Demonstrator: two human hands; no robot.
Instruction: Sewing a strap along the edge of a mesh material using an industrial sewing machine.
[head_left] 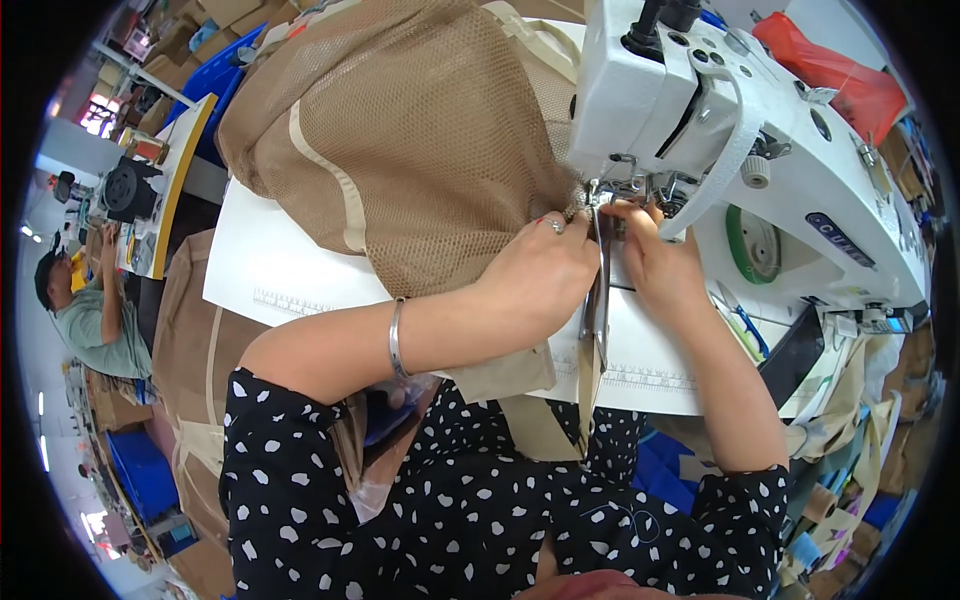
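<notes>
A white sewing machine [635,105] fills the upper right. Brown mesh fabric [420,130] with a beige strip spreads left of its needle, its edge gathered at the presser foot [597,193]. My left hand [540,265] presses the mesh edge beside the foot, fingers bent and pinched on it. My right hand [655,265] is just right of the foot, fingers curled; what they grip is hidden at the metal parts. A long metal binding guide [600,310] runs between my hands toward me, with beige tape [587,390] hanging from it to my lap.
The white worktable [250,250] has printed rulers. A seated co-worker [90,320] works at a yellow-edged bench [165,210] on the left. A red bag [830,70] lies behind the machine. Fabric scraps [850,440] and blue bins [140,470] stand around the sides.
</notes>
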